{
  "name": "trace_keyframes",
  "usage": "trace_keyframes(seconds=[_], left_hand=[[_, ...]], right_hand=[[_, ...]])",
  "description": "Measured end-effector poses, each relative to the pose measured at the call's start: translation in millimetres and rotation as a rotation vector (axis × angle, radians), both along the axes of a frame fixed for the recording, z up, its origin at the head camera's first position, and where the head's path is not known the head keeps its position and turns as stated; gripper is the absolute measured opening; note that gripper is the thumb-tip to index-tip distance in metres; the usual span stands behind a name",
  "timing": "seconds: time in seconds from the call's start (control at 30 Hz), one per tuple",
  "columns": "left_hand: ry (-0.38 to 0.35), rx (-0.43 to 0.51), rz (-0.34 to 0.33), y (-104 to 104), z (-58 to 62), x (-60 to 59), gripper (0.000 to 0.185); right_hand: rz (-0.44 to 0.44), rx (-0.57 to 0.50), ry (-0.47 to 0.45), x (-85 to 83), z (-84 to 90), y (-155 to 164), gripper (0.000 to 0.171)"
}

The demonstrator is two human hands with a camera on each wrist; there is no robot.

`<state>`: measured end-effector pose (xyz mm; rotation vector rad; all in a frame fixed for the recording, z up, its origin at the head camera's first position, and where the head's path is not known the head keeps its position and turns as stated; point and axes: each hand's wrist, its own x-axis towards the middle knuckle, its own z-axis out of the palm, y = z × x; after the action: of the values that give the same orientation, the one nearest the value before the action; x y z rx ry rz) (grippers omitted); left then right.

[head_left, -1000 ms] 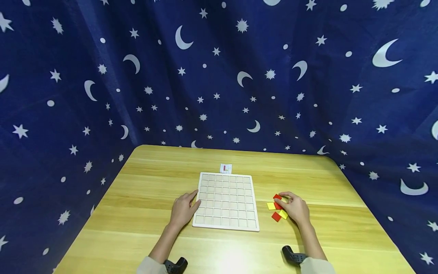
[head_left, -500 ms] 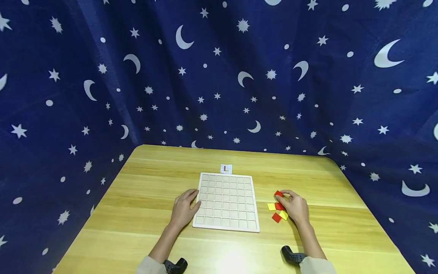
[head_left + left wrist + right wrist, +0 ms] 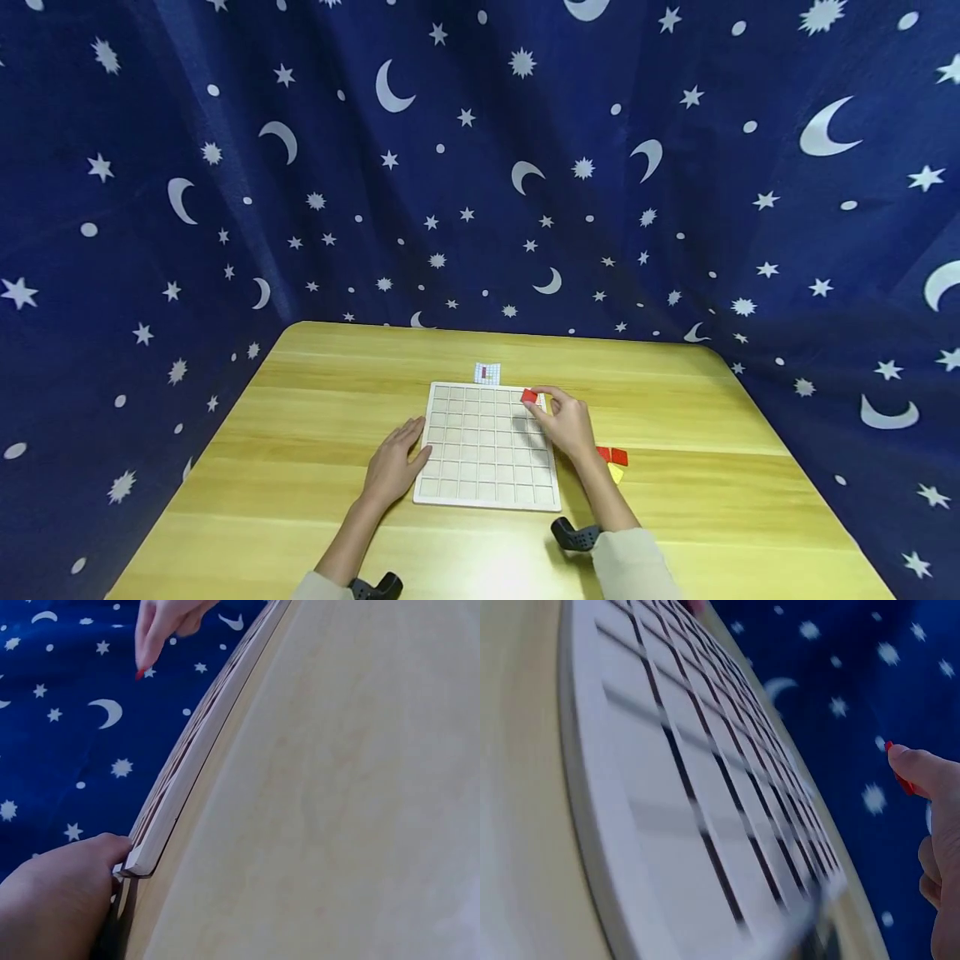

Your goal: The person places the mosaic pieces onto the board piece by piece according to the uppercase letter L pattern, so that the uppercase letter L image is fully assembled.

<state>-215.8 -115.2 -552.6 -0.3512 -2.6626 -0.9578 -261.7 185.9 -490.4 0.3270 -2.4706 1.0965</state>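
A thin red square tile (image 3: 529, 397) is pinched between the thumb and index finger of my right hand (image 3: 567, 425). It is held above the far right corner of a white grid board (image 3: 480, 444), and its red edge (image 3: 907, 780) shows at the fingertips in the right wrist view. My left hand (image 3: 393, 469) lies along the board's left side, its thumb reaching over the rim and the other fingers loosely extended beside the edge. In the left wrist view the left thumb (image 3: 112, 846) touches the board's corner.
Right of the board, partly behind my right forearm, lie red tiles (image 3: 619, 457) and a yellow tile (image 3: 615, 473). A small printed grid card (image 3: 487, 373) sits at the board's far edge. A dark blue star-and-moon curtain (image 3: 480, 183) hangs behind the wooden table (image 3: 360, 350).
My right hand has lifted the red tile from the group at the right and carried it left over the board's far right corner. My left hand stays by the board's left edge.
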Motion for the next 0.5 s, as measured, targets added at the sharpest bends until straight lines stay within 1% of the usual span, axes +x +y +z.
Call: trace_keyframes(seconds=[0.1, 0.23, 0.4, 0.5], left_hand=[[0.001, -0.005, -0.008, -3.3, 0.1, 1.4, 0.051], [0.012, -0.014, -0.018, -4.3, 0.1, 0.2, 0.051], [0.007, -0.031, -0.027, -4.0, -0.9, -0.9, 0.051], [0.003, -0.035, -0.033, -3.8, -1.2, -1.1, 0.052]], right_hand=[[0.042, 0.036, 0.010, -3.2, -3.7, -25.5, 0.026], [0.083, 0.091, 0.022, -8.2, -11.3, -48.5, 0.025], [0.142, 0.134, -0.035, -12.2, -24.3, -66.0, 0.030], [0.157, 0.154, -0.056, -15.2, -28.4, -73.9, 0.030]])
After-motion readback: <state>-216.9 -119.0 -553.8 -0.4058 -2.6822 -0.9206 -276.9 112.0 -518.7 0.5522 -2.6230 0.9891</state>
